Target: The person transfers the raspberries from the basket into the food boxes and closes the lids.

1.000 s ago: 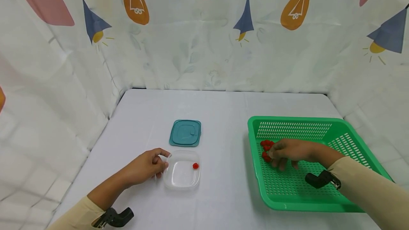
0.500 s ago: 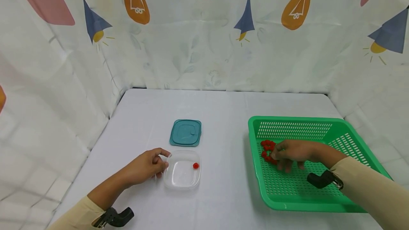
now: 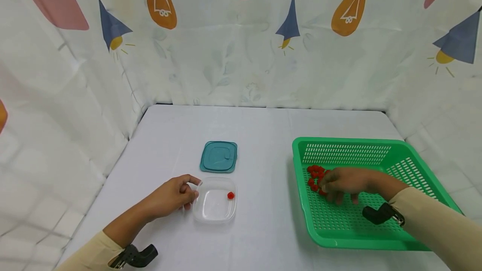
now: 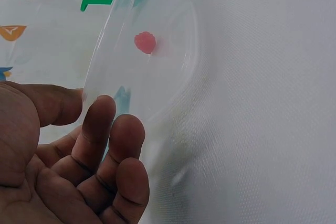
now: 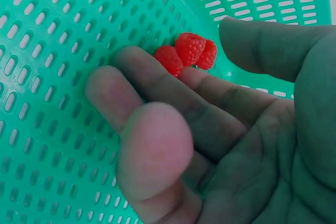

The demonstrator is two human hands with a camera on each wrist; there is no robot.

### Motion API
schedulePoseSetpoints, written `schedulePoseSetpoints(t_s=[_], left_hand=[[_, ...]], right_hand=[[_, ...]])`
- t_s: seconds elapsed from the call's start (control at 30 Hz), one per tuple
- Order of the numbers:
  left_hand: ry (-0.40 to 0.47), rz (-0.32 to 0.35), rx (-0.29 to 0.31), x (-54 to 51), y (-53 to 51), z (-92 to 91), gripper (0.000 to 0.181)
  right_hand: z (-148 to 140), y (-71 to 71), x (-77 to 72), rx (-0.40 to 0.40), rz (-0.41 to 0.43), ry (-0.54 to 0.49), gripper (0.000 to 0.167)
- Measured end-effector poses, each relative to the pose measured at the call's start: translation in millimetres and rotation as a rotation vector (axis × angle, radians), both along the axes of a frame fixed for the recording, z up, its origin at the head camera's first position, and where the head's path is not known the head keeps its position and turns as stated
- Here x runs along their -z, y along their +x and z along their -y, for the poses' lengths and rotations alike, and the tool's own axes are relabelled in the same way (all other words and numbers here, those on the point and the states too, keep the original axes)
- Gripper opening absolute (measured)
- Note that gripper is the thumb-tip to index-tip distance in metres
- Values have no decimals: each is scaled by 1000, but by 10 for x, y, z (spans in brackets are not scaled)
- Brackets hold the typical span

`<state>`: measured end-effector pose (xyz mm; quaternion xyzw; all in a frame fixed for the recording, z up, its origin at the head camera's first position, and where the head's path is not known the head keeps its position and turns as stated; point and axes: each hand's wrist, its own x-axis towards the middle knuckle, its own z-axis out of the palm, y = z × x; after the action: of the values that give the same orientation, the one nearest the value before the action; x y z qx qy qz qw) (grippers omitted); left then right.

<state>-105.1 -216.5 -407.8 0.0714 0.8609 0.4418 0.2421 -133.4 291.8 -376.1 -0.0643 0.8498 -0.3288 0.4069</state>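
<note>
My left hand [image 3: 171, 195] pinches the left rim of a clear plastic container [image 3: 214, 211] between thumb and fingers. One red raspberry [image 3: 231, 195] lies inside it; the left wrist view shows the same raspberry [image 4: 145, 42] through the translucent wall. Over on the right, my right hand [image 3: 348, 182] reaches down into a green basket [image 3: 339, 242], beside several raspberries [image 3: 314, 170] at its left end. In the right wrist view the thumb and fingers stand apart, with raspberries [image 5: 190, 49] just beyond the fingers and nothing visible gripped. Part of the group is hidden behind the hand.
A teal square lid [image 3: 219, 156] lies flat on the white-covered table [image 3: 260, 137], just behind the container. Patterned white cloth [image 3: 233, 66] hangs behind and at both sides. The basket's raised rim surrounds the right hand's space.
My right hand has shifted slightly to the right and nearer inside the basket, and more of the raspberries show. The left hand, container and lid have stayed put.
</note>
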Motion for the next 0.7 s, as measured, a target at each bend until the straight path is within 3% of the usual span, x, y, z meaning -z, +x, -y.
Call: schedulePoseSetpoints(t_s=[0.33, 0.7], left_hand=[[13, 7, 3, 2, 11, 4, 37], [9, 4, 4, -4, 13, 1, 38]], right_hand=[[11, 21, 65, -38, -68, -26, 26], [27, -2, 103, -10, -116, -28, 14]])
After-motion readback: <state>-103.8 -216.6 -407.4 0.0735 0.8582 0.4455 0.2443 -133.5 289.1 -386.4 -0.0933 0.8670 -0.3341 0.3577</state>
